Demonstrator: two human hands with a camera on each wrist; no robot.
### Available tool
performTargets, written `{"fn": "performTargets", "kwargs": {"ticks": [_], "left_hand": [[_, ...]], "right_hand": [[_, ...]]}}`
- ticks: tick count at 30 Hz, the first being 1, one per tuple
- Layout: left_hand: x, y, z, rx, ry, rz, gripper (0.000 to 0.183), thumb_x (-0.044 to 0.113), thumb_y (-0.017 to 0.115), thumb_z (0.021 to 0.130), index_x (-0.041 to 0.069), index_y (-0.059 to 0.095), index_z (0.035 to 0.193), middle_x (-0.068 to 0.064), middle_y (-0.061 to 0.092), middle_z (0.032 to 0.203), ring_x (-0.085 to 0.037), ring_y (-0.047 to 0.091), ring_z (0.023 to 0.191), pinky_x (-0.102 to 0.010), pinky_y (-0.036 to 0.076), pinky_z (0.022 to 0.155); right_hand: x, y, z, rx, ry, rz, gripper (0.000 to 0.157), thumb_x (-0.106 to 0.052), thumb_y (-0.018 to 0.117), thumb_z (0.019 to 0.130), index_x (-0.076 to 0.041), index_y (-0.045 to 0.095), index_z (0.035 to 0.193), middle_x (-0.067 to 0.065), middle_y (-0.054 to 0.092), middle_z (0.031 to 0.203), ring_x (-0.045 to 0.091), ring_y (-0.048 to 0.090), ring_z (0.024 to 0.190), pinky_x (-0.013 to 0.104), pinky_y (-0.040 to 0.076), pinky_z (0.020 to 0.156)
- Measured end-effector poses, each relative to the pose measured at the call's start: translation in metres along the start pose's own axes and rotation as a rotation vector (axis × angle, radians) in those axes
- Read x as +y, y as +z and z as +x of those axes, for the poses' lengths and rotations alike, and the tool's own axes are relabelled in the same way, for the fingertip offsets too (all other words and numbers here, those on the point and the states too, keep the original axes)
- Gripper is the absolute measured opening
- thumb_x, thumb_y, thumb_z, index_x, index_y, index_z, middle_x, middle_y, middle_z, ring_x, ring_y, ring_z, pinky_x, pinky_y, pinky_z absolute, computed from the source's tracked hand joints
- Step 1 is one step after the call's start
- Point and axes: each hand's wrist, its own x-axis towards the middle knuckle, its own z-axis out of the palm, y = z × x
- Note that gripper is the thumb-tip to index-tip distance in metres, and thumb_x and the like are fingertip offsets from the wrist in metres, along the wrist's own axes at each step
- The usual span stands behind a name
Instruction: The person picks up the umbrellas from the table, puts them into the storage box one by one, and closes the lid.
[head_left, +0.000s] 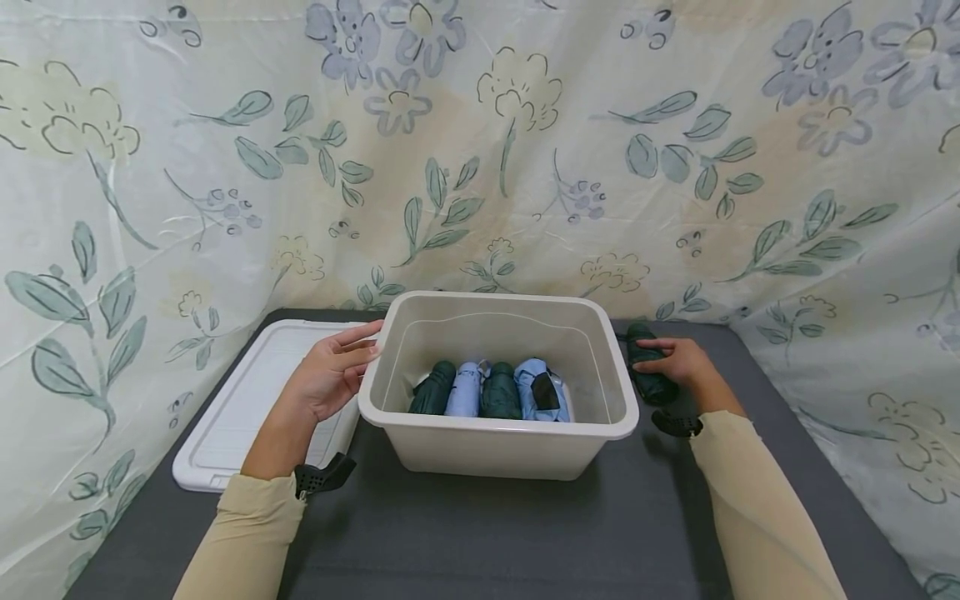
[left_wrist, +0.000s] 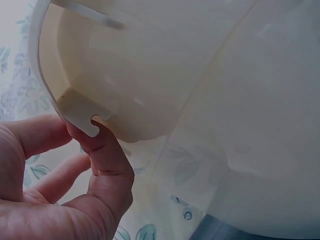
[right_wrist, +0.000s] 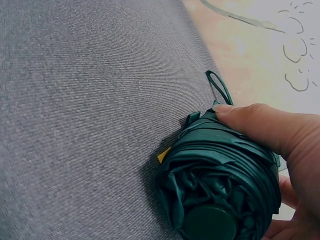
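A beige plastic storage bin (head_left: 495,450) stands on the dark grey table. Inside it lie folded umbrellas side by side: a dark green umbrella (head_left: 433,390), a light blue umbrella (head_left: 465,390), another green umbrella (head_left: 500,393) and a blue umbrella (head_left: 540,392) with a black patch. My left hand (head_left: 330,371) holds the bin's left rim, fingertips at its edge; the left wrist view shows a bent finger (left_wrist: 112,175) under the lip. To the bin's right, my right hand (head_left: 678,367) grips a dark green folded umbrella (right_wrist: 220,170) lying on the table, thumb along its side.
A white lid (head_left: 247,400) lies flat on the table to the left, partly behind my left hand and the bin. Floral curtain fabric (head_left: 480,150) hangs behind the table (head_left: 480,542) and along both sides. A thin loop (right_wrist: 220,87) sticks out from the gripped umbrella's far end.
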Motion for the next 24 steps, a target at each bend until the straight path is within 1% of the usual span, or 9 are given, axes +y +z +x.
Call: {"fn": "performTargets", "kwargs": {"ticks": [4, 10, 17, 24], "left_hand": [[0.0005, -0.0001, 0.0002, 0.003, -0.003, 0.002, 0.066, 0.006, 0.069, 0.097, 0.002, 0.039, 0.156, 0.000, 0.074, 0.111, -0.015, 0.077, 0.095, -0.033, 0.062, 0.085], [0.0010, -0.0009, 0.0014, -0.003, -0.003, 0.012, 0.066, 0.007, 0.069, 0.097, 0.002, 0.039, 0.156, 0.000, 0.074, 0.112, -0.014, 0.076, 0.096, -0.032, 0.062, 0.085], [0.0021, -0.0031, 0.0019, -0.004, -0.006, 0.023, 0.065, 0.005, 0.066, 0.099, 0.001, 0.038, 0.156, 0.000, 0.074, 0.109, -0.013, 0.076, 0.092, -0.031, 0.063, 0.083], [0.0038, -0.0019, 0.0035, -0.014, -0.008, 0.029, 0.065, 0.005, 0.067, 0.098, 0.000, 0.037, 0.156, -0.001, 0.074, 0.108, -0.013, 0.076, 0.092, -0.031, 0.063, 0.083]], "right_hand": [[0.0008, 0.0011, 0.0012, 0.004, 0.009, 0.000, 0.076, -0.041, 0.081, 0.087, -0.016, 0.050, 0.152, 0.035, 0.026, 0.162, 0.055, 0.026, 0.147, 0.068, 0.031, 0.118], [-0.0014, 0.0032, -0.0006, 0.022, 0.032, 0.002, 0.074, -0.040, 0.080, 0.088, -0.017, 0.051, 0.152, 0.033, 0.026, 0.163, 0.055, 0.026, 0.148, 0.071, 0.028, 0.117], [0.0033, 0.0065, -0.0010, 0.049, 0.011, -0.003, 0.072, -0.042, 0.080, 0.088, -0.020, 0.052, 0.151, 0.033, 0.031, 0.161, 0.053, 0.030, 0.146, 0.070, 0.030, 0.117], [0.0043, 0.0079, -0.0059, 0.107, 0.001, -0.034, 0.069, -0.043, 0.078, 0.089, -0.020, 0.054, 0.149, 0.034, 0.038, 0.156, 0.054, 0.035, 0.143, 0.069, 0.033, 0.115]]}}
